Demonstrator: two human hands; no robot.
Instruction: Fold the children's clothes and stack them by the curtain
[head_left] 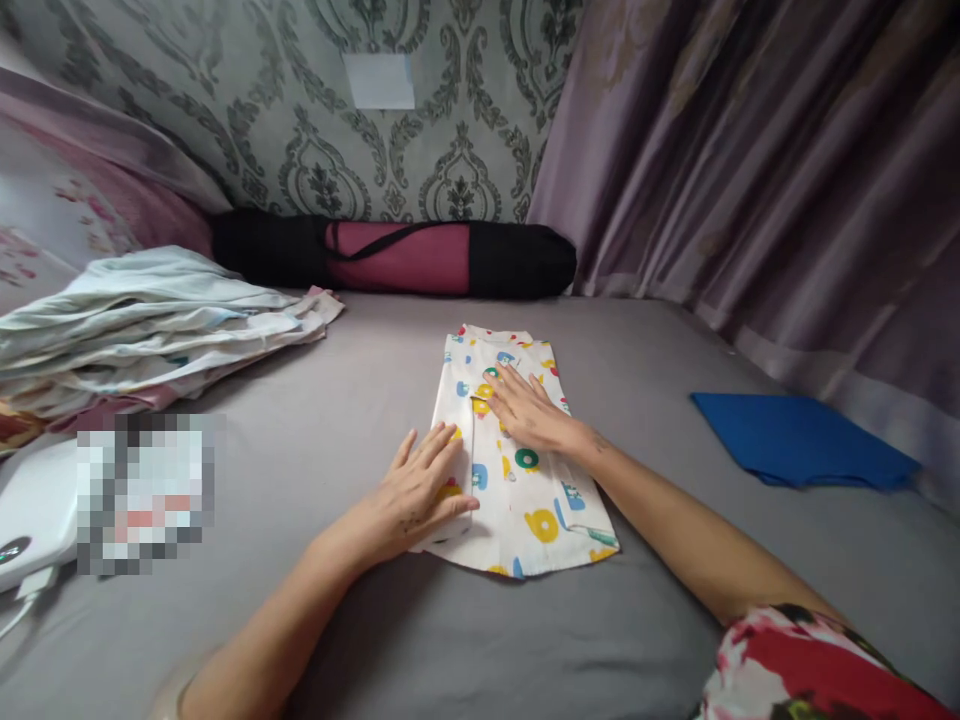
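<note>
Centre frame, a white shirt (525, 505), cheerful with yellow, blue and green prints, lies folded; left hand (420, 492) and right hand (529, 412) rest on it, flat and unclenched.

Shirt (523, 505) partly covered, object (154, 495) pixelated, white device (39, 505) cut off

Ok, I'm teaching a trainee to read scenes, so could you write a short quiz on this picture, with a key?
1. True or false: the left hand is nearer the collar of the shirt than the right hand is.
2. What colour is the middle of the long bag? a) yellow b) maroon c) green
3. Fill in: the blue cloth lies to the ____ of the shirt.

Key: 1. False; 2. b; 3. right.
</note>
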